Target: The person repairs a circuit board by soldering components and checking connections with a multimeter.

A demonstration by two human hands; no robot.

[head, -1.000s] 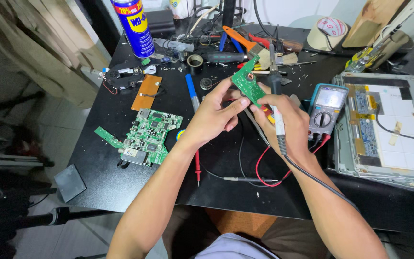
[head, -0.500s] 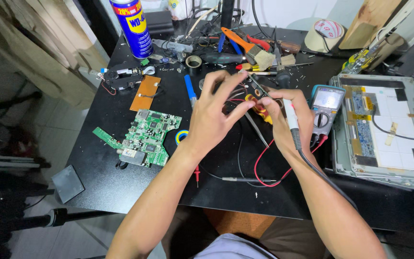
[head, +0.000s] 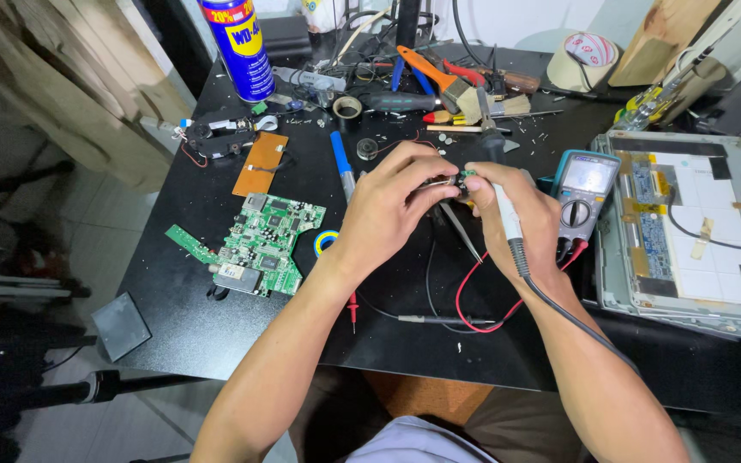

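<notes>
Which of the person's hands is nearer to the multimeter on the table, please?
The right hand: it sits just beside the multimeter, holding a grey tool. The left hand is further away, on the far side of the right hand.

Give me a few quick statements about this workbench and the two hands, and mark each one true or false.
1. The left hand and right hand meet on a small circuit board. True.
2. The multimeter lies left of the left hand. False: it lies right of the right hand.
3. A large green circuit board lies flat on the black table. True.
4. The spray can lies tipped over. False: it stands upright.
</notes>
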